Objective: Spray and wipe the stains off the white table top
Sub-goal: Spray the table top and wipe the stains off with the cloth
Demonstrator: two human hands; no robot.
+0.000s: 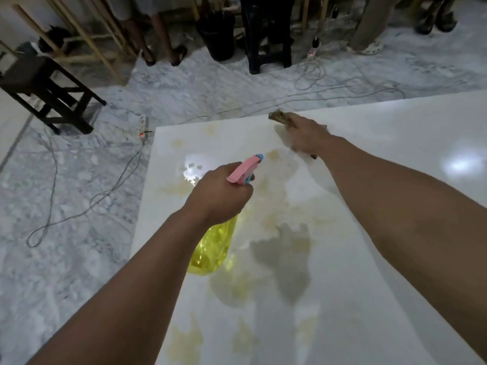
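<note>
The white table top (382, 143) carries several yellowish stains (184, 343), spread from its far left corner to its near edge. My left hand (218, 193) grips a yellow spray bottle (213, 246) with a pink and blue head (246, 168), nozzle pointing away toward the far side. My right hand (305, 138) reaches to the table's far edge and presses a brown cloth (280, 117) onto the surface. A stain (272, 154) lies between the nozzle and the cloth.
Beyond the table is a marble floor with loose cables (87, 206) and a power strip (143, 130). A dark stool (44, 93) stands at the left. People's legs, a black bin (217, 35) and wooden frames line the far side.
</note>
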